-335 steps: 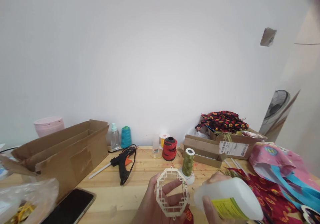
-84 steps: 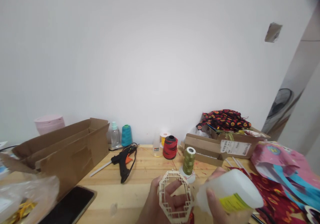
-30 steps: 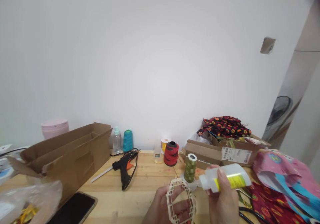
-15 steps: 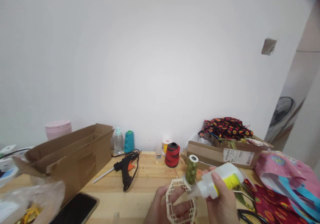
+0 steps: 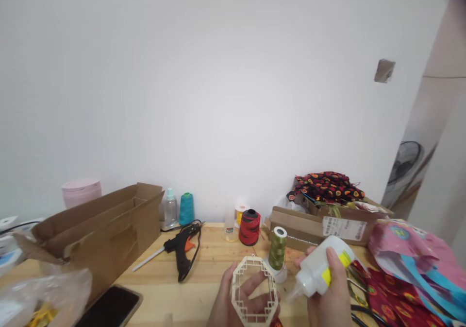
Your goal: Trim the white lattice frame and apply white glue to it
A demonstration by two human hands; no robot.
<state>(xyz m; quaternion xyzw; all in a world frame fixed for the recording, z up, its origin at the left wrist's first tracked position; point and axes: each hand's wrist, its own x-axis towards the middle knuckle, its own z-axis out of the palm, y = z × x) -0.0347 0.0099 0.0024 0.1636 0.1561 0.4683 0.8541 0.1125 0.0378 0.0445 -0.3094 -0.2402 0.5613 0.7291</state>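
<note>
My left hand (image 5: pixel 224 300) grips a pale octagonal lattice frame (image 5: pixel 236 288) with a small loop at its top. Its fingers show behind the open centre. My right hand (image 5: pixel 332 298) is wrapped round a translucent squeeze bottle (image 5: pixel 316 274) with a yellow label. The bottle is tilted, its nozzle pointing down and left, apart from the frame's right edge. Just behind the frame stands a spool of olive-green thread (image 5: pixel 277 249) on a white round base (image 5: pixel 280 274). Something red shows partly under my left hand.
A black glue gun (image 5: pixel 181 249) lies left of centre, near a phone (image 5: pixel 109 307) and a long cardboard box (image 5: pixel 112 239). Behind are a red thread spool (image 5: pixel 249 227) and a teal spool (image 5: pixel 186 209). Dark red patterned fabric (image 5: pixel 391 293) and a pink bag (image 5: pixel 407 249) lie right.
The bottle's nozzle has moved from the frame's right edge away to the right. The frame has shifted slightly left and up and faces me more squarely. Both hands keep their holds.
</note>
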